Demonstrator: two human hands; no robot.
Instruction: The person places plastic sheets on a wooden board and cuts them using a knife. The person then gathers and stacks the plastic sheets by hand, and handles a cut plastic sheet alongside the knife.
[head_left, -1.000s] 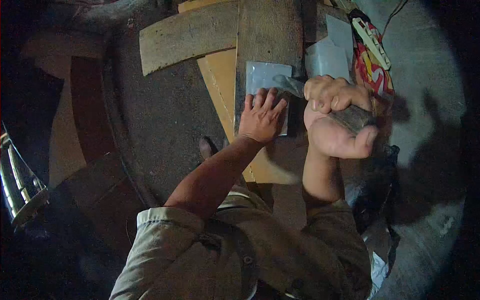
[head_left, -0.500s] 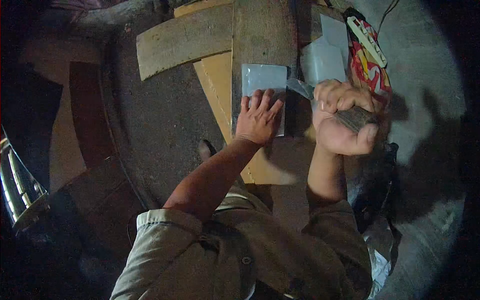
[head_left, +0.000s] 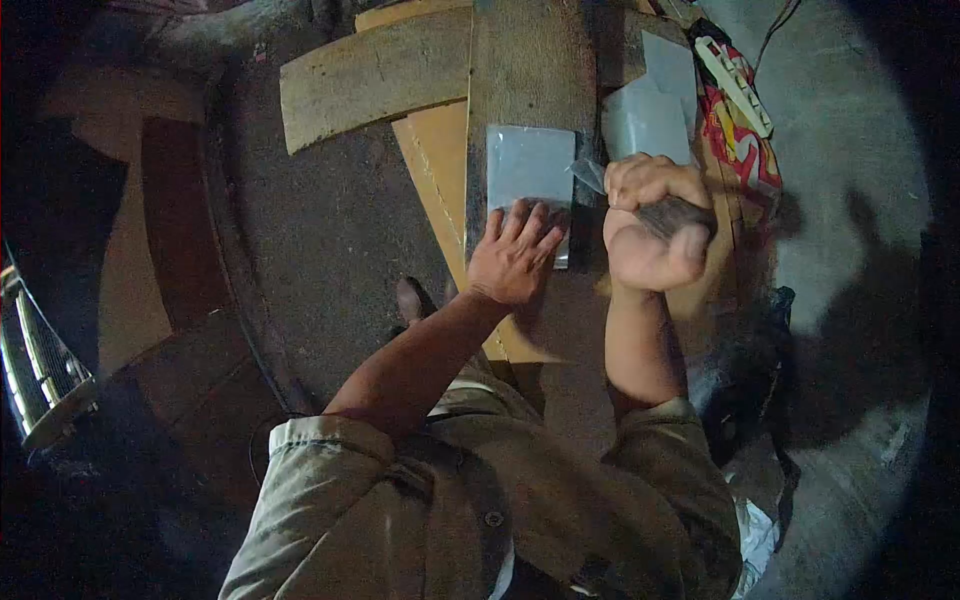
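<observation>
A pale, glossy rectangular sheet (head_left: 530, 160), which looks like plastic, lies on a long worn board (head_left: 530, 60). My left hand (head_left: 512, 255) presses on its lower part with the fingers spread. To the right, my right hand (head_left: 640, 190) is raised and closed around a dark, rough-looking piece (head_left: 678, 215), blurred by motion. A thin greyish pointed piece (head_left: 588, 177) sticks out on the left of this fist, by the sheet's right edge. I cannot tell whether it belongs to the dark piece.
Further right lie more pale sheets (head_left: 648, 115), a red and yellow printed bag (head_left: 738, 140) and a cream strip (head_left: 735, 85) on top of it. A curved board (head_left: 375, 85) crosses at the upper left, over cardboard (head_left: 435, 165). Concrete floor (head_left: 840, 150) borders the right side.
My right hand has moved left with the dark piece, bringing the pointed piece closer to the sheet. My left hand has slid slightly down the sheet.
</observation>
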